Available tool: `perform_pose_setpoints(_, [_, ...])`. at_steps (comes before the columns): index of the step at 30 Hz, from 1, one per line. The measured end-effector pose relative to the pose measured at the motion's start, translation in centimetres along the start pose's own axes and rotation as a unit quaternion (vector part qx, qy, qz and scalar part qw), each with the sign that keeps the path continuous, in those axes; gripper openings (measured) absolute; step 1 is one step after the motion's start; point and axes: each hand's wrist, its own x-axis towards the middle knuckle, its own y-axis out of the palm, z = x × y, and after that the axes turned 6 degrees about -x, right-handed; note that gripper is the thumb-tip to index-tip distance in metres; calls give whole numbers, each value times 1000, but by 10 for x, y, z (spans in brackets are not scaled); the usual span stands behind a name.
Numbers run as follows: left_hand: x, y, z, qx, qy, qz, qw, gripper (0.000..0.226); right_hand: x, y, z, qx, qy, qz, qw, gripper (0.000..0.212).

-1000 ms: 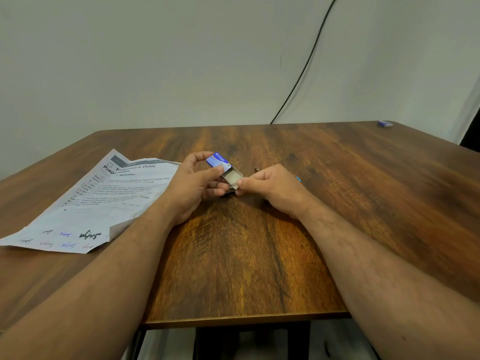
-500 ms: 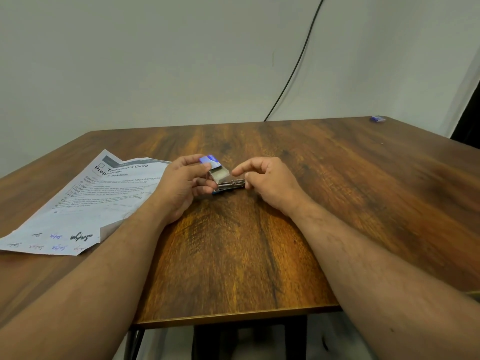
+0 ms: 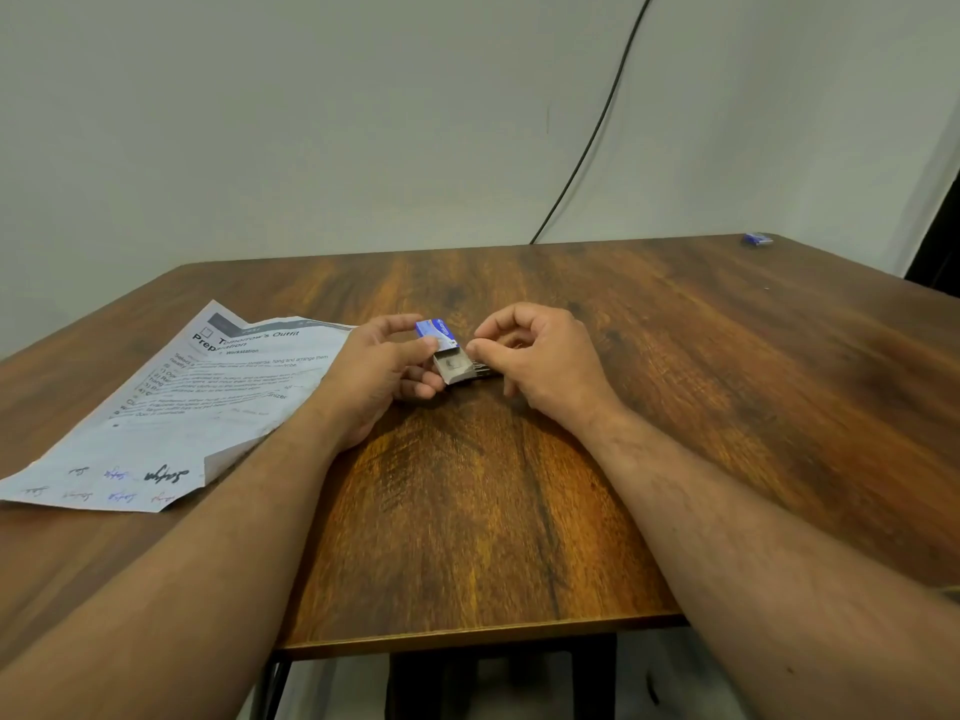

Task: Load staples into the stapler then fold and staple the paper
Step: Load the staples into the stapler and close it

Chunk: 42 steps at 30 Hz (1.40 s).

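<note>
Wooden desk (image 3: 467,537), dark brown grain, fills the lower and middle frame; pale wall behind.

Staple box (image 3: 437,334): small blue-and-white sleeve, centre of frame, just above the desk surface. Its grey inner tray (image 3: 456,367) is slid partly out toward the right, and its open side faces the camera. Metallic strips, apparently staples (image 3: 485,370), show at the tray's right end, partly hidden by fingers.

Left hand (image 3: 376,374): left of the box, fingers curled around the sleeve, thumb on its near edge, gripping it.

Right hand (image 3: 540,361): right of the box, fingers curled, thumb and forefinger pinching at the tray's right end where the staples show; the exact contact is hidden.

Paper (image 3: 176,402): printed white sheet with a heading and coloured signatures along its near edge, lying flat on the desk at centre left, creased, one near corner folded up. The left forearm crosses its right corner.

Small blue object (image 3: 757,240): far right corner of the desk, upper right of the frame, well apart from the hands; too small to identify.

Black cable (image 3: 597,132): runs down the wall to the desk's far edge.
</note>
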Motion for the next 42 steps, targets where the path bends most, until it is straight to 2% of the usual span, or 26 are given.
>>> perform_pose_setpoints(4, [0,0,-1,4,-6,12,1000,36,1,2,-5,-59,-48,-1,997,4])
perform_pose_setpoints(7, [0,0,-1,20,-6,26,999,29,1,3,-6,-90,-60,8,994,9])
perform_pose_setpoints(12, [3,-2,1,56,-9,43,997,25,5,8,-7,-112,-100,-25,988,13])
perform_pose_setpoints(21, [3,-5,2,83,-14,68,994,22,2,14,3,-139,-120,53,982,29])
perform_pose_setpoints(26, [6,-7,2,57,-26,62,996,23,3,12,6,-132,-120,55,982,31])
perform_pose_setpoints(31, [9,-9,4,49,-27,65,996,25,4,12,2,-124,-131,18,983,20])
perform_pose_setpoints(34, [9,-9,6,51,-13,65,997,24,3,10,0,-175,-153,6,972,11])
perform_pose_setpoints(42, [12,-12,10,55,-4,43,998,29,1,8,-1,-221,-171,27,960,9])
